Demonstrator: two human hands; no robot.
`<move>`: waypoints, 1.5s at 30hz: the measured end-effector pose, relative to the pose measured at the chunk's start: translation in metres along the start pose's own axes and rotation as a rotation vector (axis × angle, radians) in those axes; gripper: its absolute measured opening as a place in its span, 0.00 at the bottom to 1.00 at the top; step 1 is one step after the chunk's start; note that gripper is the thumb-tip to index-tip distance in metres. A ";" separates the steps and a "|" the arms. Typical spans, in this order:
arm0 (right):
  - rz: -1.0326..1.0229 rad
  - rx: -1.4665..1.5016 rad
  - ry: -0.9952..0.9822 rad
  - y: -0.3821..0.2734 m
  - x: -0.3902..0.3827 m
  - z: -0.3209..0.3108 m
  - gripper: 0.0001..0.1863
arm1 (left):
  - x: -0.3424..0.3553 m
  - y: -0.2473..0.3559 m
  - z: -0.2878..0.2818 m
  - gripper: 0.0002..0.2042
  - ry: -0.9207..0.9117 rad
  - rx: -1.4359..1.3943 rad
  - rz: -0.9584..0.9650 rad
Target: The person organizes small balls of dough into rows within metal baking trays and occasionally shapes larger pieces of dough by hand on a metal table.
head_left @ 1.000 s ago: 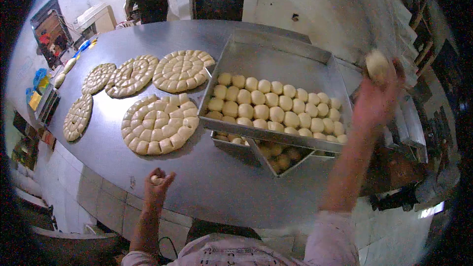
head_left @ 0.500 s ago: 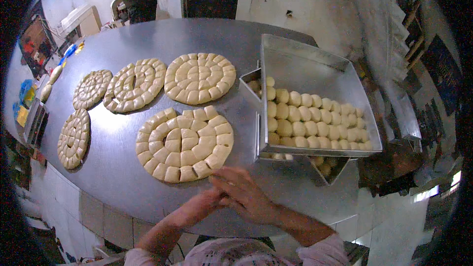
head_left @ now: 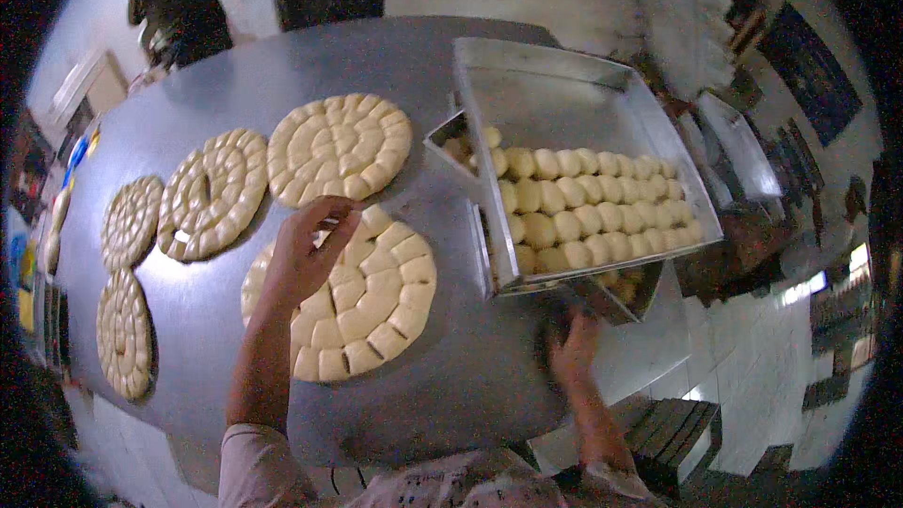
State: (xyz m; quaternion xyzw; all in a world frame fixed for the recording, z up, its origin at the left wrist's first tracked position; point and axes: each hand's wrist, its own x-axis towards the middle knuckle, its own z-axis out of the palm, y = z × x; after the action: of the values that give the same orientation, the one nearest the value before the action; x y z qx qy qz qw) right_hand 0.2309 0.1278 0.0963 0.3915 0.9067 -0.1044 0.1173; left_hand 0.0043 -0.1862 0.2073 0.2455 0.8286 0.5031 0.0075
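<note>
My left hand [head_left: 303,249] reaches over the nearest round of cut dough [head_left: 381,287], a disc of pale pieces set in rings. Its fingers are curled with the tips brought together at the far edge of this disc; whether they pinch a dough piece is hidden. Low on the right, beside the table's front edge and below the stacked metal trays, my right hand [head_left: 576,350] is smeared by motion. A dark patch lies against its fingers, too blurred to name. Behind my left hand sits another cut dough round [head_left: 340,148].
More cut rounds lie leftward: one with a slit [head_left: 214,193], a smaller one [head_left: 132,223] and a near one [head_left: 123,334]. At right, a metal tray [head_left: 541,75] tilts over other trays, holding rows of dough balls [head_left: 588,202]. A person [head_left: 179,5] stands beyond the metal table [head_left: 442,376].
My hands were together at the near disc's front edge and have parted. The left went forward over the disc; the right moved rightward below the trays. The view has also shifted.
</note>
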 end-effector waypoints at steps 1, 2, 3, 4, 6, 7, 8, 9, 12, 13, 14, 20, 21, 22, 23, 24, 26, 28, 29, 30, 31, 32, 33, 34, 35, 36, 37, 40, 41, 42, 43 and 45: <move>-0.236 0.047 0.202 0.019 -0.023 0.019 0.17 | 0.015 0.011 0.007 0.08 0.039 0.030 0.098; -0.452 0.100 0.421 0.035 -0.038 0.033 0.17 | 0.030 0.021 0.017 0.07 0.068 0.049 0.201; -0.334 0.007 0.542 0.060 -0.019 0.040 0.18 | 0.043 0.032 0.028 0.07 0.091 0.081 0.296; -0.201 -0.104 0.645 0.116 0.012 0.052 0.21 | 0.058 0.044 0.043 0.06 0.092 0.150 0.408; 0.007 -0.207 0.776 0.175 0.044 0.053 0.24 | 0.089 0.071 0.064 0.06 0.117 0.286 0.623; 0.047 -0.104 0.751 0.177 0.061 0.047 0.24 | 0.102 0.086 0.080 0.07 0.108 0.299 0.691; 0.053 -0.001 0.695 0.168 0.075 0.044 0.24 | 0.111 0.098 0.093 0.07 0.104 0.321 0.750; 0.010 0.067 0.618 0.149 0.079 0.047 0.23 | 0.123 0.100 0.105 0.08 0.033 0.447 0.691; -0.439 0.162 0.434 0.092 0.028 0.051 0.22 | 0.154 0.081 0.109 0.10 -0.051 0.839 0.508; -0.456 0.184 0.398 0.113 0.026 0.038 0.22 | 0.159 0.081 0.121 0.11 -0.053 0.898 0.481; -0.380 0.203 0.386 0.138 0.038 0.027 0.22 | 0.164 0.081 0.129 0.11 -0.064 0.944 0.436; -0.407 0.003 0.530 0.194 0.097 0.052 0.24 | 0.184 0.080 0.174 0.13 -0.198 1.132 0.225; -0.490 0.105 0.498 0.162 0.068 0.039 0.24 | 0.182 0.072 0.151 0.14 -0.196 1.189 0.181; -0.537 0.177 0.469 0.158 0.036 0.016 0.25 | 0.184 0.067 0.140 0.14 -0.187 1.176 0.192; -0.572 0.265 0.431 0.172 0.025 -0.002 0.24 | 0.173 0.069 0.133 0.14 -0.105 0.936 0.169; -0.603 0.346 0.395 0.192 0.025 -0.017 0.24 | 0.162 0.076 0.124 0.14 -0.022 0.684 0.175; -0.378 0.886 0.172 0.239 0.054 -0.036 0.20 | 0.100 0.122 0.102 0.13 0.176 0.120 0.206; -0.338 1.351 0.121 0.248 0.060 -0.101 0.17 | 0.032 0.143 0.096 0.13 0.212 -0.054 0.098; -0.282 1.409 0.237 0.236 0.064 -0.136 0.18 | -0.005 0.145 0.098 0.13 0.212 -0.142 -0.062; -0.411 1.456 0.392 0.226 0.073 -0.169 0.19 | -0.034 0.126 0.115 0.12 0.149 -0.276 -0.061; -0.543 1.709 0.465 0.187 0.074 -0.200 0.22 | -0.067 0.112 0.125 0.13 0.101 -0.392 -0.069; -0.719 1.356 0.693 0.160 0.085 -0.222 0.21 | -0.094 0.095 0.141 0.13 0.027 -0.399 -0.090; -0.819 0.944 0.997 0.120 0.097 -0.241 0.21 | -0.129 0.071 0.155 0.14 -0.023 -0.290 -0.108; -0.841 0.618 1.327 0.089 0.102 -0.269 0.24 | -0.157 0.050 0.176 0.14 -0.075 -0.026 -0.080; -0.880 0.742 1.316 0.058 0.119 -0.284 0.22 | -0.175 0.035 0.200 0.15 -0.128 0.184 -0.089; -0.922 0.866 1.304 0.026 0.137 -0.299 0.20 | -0.184 0.032 0.223 0.17 -0.227 0.355 -0.254; -0.844 0.757 1.357 -0.004 0.142 -0.315 0.20 | -0.184 0.037 0.230 0.17 -0.177 0.398 -0.117; -1.004 0.797 1.129 -0.069 0.140 -0.286 0.14 | -0.189 0.039 0.216 0.18 -0.065 0.490 0.078; -1.002 0.772 0.970 -0.078 0.137 -0.272 0.13 | -0.188 0.045 0.208 0.17 -0.014 0.431 0.076; -1.005 0.775 0.820 -0.091 0.132 -0.262 0.13 | -0.179 0.061 0.185 0.16 0.049 0.403 0.079; -1.018 0.769 0.667 -0.109 0.124 -0.253 0.13 | -0.174 0.066 0.165 0.15 0.123 0.373 0.078; -1.027 0.709 0.362 -0.132 0.109 -0.237 0.14 | -0.161 0.012 0.132 0.11 0.259 0.567 -0.024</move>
State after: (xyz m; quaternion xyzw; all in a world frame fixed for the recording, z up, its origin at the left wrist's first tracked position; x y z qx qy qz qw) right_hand 0.0300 0.1805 0.3025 -0.0655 0.8944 -0.3726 -0.2384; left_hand 0.1849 -0.1392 0.1144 0.1618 0.9329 0.2789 -0.1607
